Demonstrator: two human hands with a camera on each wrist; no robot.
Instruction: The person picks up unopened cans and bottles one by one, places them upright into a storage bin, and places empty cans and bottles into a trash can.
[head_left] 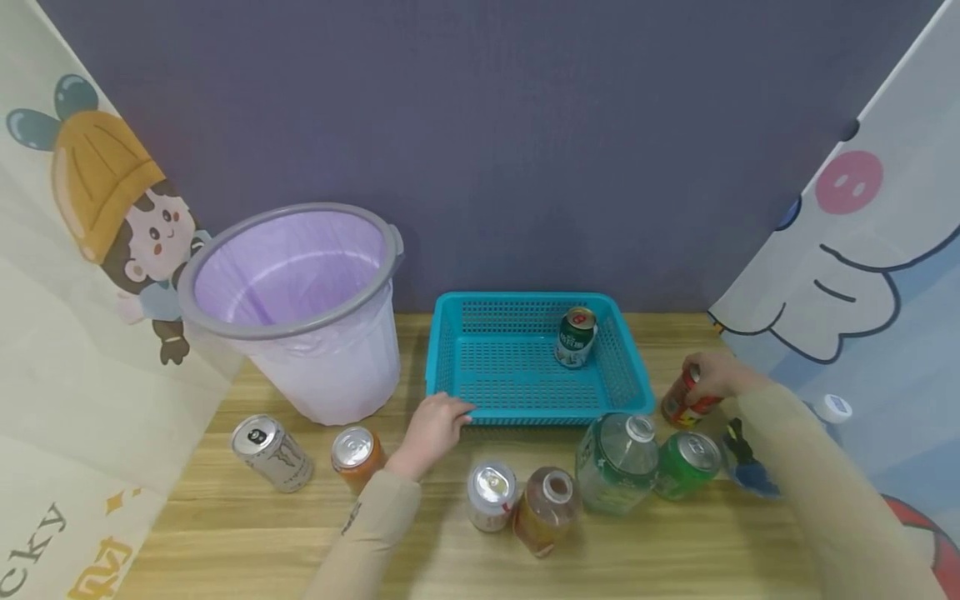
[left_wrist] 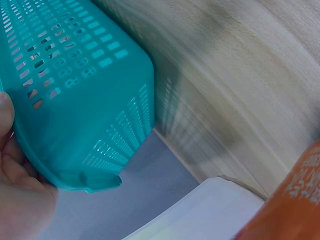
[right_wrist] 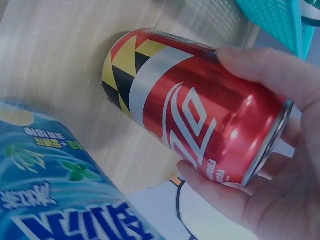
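Observation:
My right hand [head_left: 716, 375] grips a red soda can [head_left: 681, 398] just right of the blue-green plastic basket [head_left: 525, 417]. In the right wrist view, thumb and fingers wrap the upper part of this can [right_wrist: 190, 105], which has a yellow-and-black checked band near its base. My left hand [head_left: 435, 429] holds the basket's front rim toward its left end. Thumb and fingers pinch that rim [left_wrist: 30, 155] in the left wrist view. Inside the basket, toward the right, a green-and-white can [head_left: 576, 337] stands upright.
Left of the basket stands a bin [head_left: 337, 367] with a purple liner. In front are a grey can [head_left: 273, 454], orange can [head_left: 357, 458], white can [head_left: 491, 497], amber bottle [head_left: 546, 512], large clear bottle [head_left: 618, 467], green can [head_left: 686, 467] and, rightmost, a blue-labelled bottle [right_wrist: 60, 175].

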